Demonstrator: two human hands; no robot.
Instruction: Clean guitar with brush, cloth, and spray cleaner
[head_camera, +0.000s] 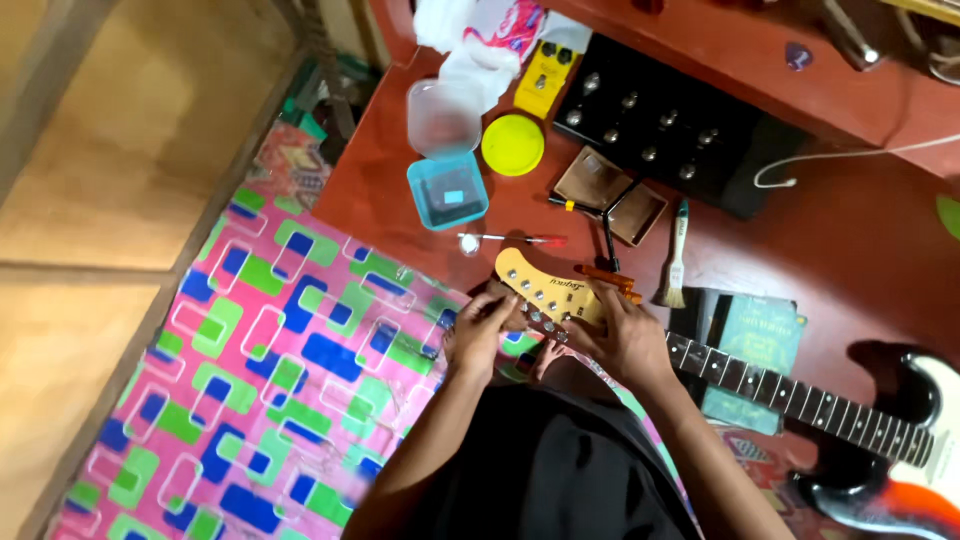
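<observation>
Both hands meet at the guitar headstock (545, 285), left hand (478, 335) pinching its near-edge tuners, right hand (625, 340) clasping where the neck (790, 395) runs off rightward.

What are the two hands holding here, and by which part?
Both are on the electric guitar's headstock: the left hand at its lower edge by the tuning pegs, the right hand where it meets the neck. How tight each grip is cannot be told.

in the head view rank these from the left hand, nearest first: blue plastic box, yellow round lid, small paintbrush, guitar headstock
From the left hand:
1. Guitar headstock, touching its fingers.
2. Blue plastic box, up and slightly left.
3. Small paintbrush, to the right, and yellow round lid, straight up: too close to call.
</observation>
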